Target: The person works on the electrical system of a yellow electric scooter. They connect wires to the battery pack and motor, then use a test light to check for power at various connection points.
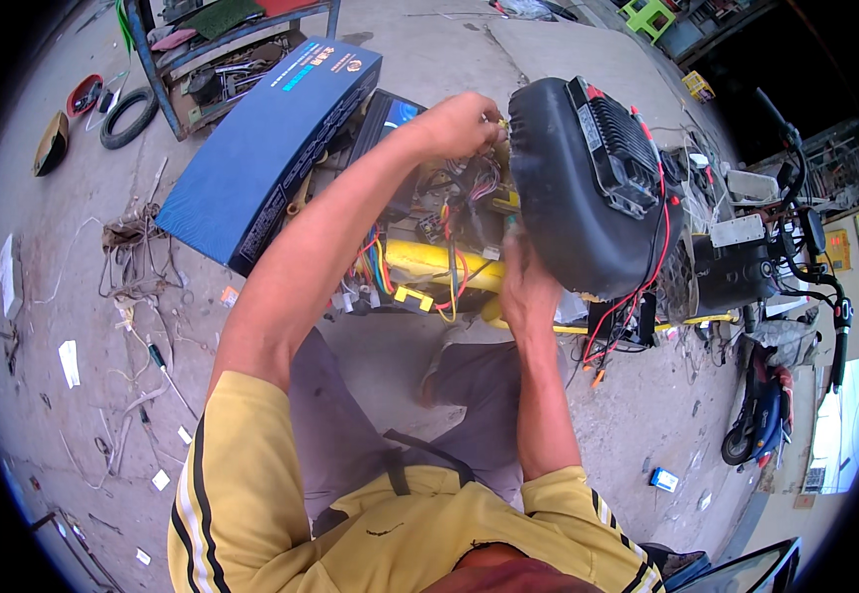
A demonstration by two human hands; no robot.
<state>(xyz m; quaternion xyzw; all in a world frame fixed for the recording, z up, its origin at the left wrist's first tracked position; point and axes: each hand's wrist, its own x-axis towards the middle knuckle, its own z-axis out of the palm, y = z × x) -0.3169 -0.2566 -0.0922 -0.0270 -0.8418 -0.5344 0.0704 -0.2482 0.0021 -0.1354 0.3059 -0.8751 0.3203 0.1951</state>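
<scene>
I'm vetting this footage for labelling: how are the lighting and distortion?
Head view: soft, mostly even light on the floor; bright patch at right washed out, dark opening nearly black; edges bend near the rim, corners black; left hand and right hand readable, wiring between them shaded.

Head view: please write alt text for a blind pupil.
A person's left hand and right hand work beside a bulky black part topped by a finned black box, near coloured wires and a yellow tube. A long blue box sits to their left.
</scene>
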